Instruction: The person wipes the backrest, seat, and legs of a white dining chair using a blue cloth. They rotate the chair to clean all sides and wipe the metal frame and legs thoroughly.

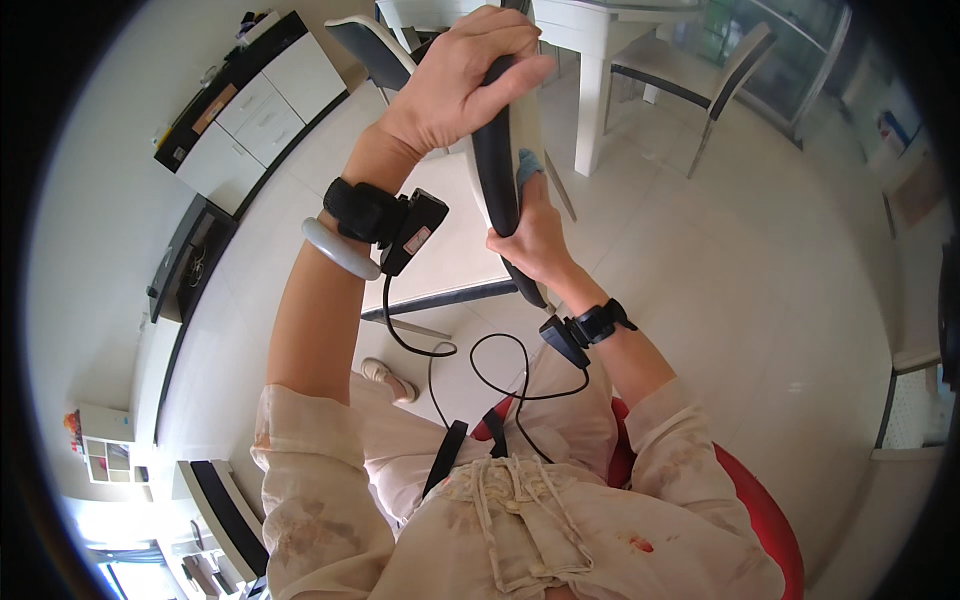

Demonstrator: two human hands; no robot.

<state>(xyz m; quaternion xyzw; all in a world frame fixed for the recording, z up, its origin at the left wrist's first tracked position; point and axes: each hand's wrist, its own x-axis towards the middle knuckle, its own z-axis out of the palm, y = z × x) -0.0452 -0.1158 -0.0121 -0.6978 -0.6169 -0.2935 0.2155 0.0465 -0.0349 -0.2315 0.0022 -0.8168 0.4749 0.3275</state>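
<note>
Right before me stands a dining chair with a black-and-cream backrest and a cream seat. My left hand grips the top end of the backrest, its thumb over the black edge. Lower down, my right hand is against the backrest's side, with a blue cloth between its fingers and the chair. Part of the cloth is hidden behind that hand. Both wrists wear black strapped devices with cables, and a grey ring sits on the left forearm.
A white dining table and another chair stand beyond. White cabinets line the left wall. A red seat is beneath me. Black cables hang between my forearms.
</note>
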